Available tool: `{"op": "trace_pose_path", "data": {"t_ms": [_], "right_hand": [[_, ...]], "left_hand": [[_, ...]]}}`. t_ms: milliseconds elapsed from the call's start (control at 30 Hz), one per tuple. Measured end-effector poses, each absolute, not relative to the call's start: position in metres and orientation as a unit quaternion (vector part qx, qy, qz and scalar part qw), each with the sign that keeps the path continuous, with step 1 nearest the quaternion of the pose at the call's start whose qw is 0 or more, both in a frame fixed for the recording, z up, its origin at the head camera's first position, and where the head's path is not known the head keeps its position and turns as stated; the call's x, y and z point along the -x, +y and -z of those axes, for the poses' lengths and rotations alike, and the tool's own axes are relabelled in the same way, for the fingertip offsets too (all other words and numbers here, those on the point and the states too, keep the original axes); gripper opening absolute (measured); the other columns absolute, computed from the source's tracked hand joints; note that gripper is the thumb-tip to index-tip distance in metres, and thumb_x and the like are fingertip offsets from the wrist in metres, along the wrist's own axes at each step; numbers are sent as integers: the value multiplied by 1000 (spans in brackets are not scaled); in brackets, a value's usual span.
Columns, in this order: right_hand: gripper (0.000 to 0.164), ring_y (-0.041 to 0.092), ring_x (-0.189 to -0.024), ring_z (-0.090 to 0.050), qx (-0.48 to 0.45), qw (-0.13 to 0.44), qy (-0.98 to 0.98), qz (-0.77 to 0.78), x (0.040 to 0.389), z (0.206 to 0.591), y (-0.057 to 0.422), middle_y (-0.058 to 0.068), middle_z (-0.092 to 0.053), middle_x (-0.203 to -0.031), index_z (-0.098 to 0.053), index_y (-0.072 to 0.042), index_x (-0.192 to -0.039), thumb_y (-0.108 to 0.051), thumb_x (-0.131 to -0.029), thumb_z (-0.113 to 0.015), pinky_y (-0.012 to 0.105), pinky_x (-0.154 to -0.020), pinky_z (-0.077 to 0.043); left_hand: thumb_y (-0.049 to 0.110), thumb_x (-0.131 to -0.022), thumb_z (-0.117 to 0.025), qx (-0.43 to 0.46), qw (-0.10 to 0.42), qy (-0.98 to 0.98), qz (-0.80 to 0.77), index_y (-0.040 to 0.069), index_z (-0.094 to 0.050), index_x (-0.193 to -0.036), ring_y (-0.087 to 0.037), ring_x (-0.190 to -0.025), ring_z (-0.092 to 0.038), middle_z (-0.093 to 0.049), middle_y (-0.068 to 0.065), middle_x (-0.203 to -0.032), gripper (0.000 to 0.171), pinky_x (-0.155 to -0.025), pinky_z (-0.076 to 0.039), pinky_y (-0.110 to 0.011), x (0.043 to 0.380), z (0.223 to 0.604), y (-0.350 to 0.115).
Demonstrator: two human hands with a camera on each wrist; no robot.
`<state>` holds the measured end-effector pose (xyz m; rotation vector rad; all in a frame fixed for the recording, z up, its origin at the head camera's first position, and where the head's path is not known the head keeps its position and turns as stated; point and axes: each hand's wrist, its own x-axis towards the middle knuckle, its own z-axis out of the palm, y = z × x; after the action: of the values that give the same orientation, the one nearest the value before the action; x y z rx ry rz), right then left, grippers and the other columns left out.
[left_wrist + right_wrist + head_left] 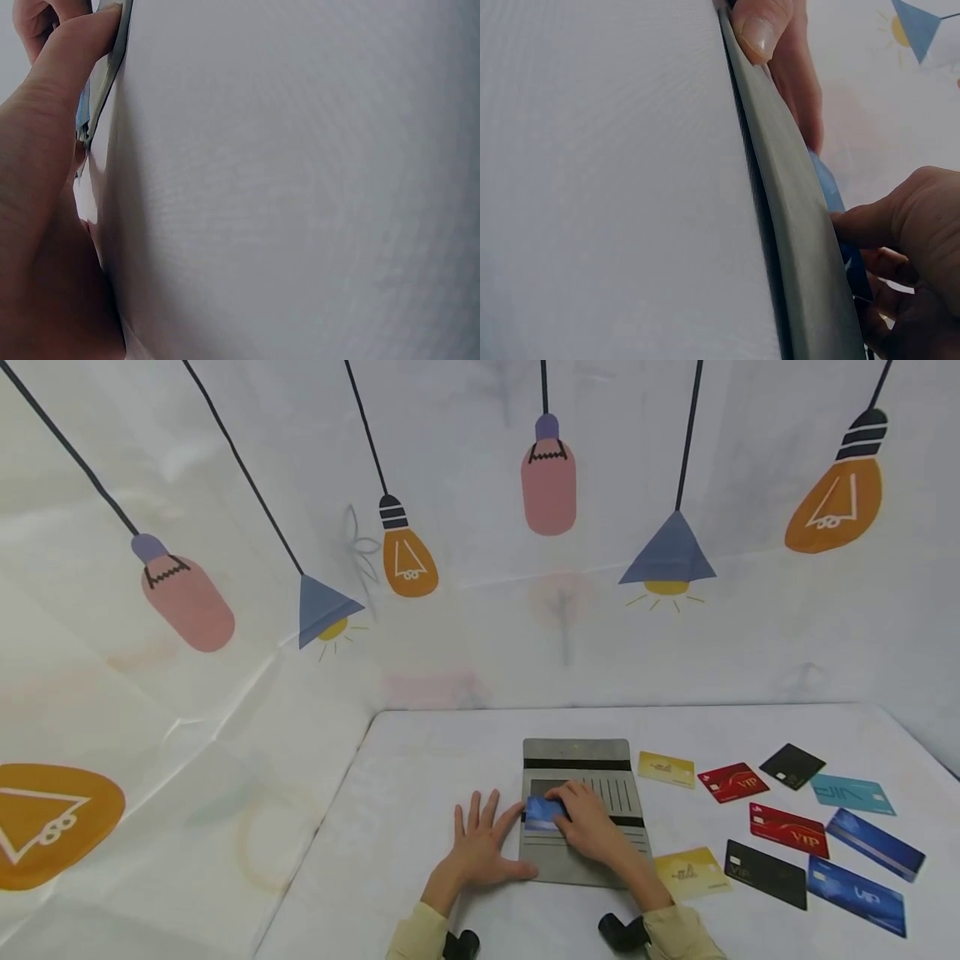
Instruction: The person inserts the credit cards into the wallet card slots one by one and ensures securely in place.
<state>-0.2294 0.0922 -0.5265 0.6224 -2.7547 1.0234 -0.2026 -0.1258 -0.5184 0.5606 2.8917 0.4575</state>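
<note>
A grey card wallet [573, 865] lies unfolded on the white table, with slots and dark bands across it. Over its left half is a blue card [542, 814], which my right hand [592, 827] pinches at its right side. In the right wrist view, the thumb of the right hand [930, 225] meets the blue card [823, 180] just above the wallet's edge [799, 217]. My left hand [483, 852] is spread flat, its thumb on the wallet's lower left edge and its index finger near the card's left end. The left wrist view shows that thumb [79, 45] touching the wallet.
Several cards lie right of the wallet: yellow ones [666, 769], red ones [732, 782], black ones [765, 873], blue ones [857, 895] and a teal one [853, 794]. The lower yellow card [692, 872] is close to my right forearm. A wall sheet with printed lamps stands behind.
</note>
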Motion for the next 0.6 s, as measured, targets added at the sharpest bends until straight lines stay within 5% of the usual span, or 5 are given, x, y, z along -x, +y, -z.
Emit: {"op": "trace_pose_path", "data": {"t_ms": [600], "right_hand": [[22,30,-103,-50,-229,64,-907,-348,224,527,94,5,-56,-103,-68,-7,-106,1,-85,-69,56,-94,-39]], "left_hand": [[71,-75,-67,-181,84,968,-152,29,-33,-154,-44,-150,-3,-17,-16,-164,96,-115,-2,-67,204,520,-126]]}}
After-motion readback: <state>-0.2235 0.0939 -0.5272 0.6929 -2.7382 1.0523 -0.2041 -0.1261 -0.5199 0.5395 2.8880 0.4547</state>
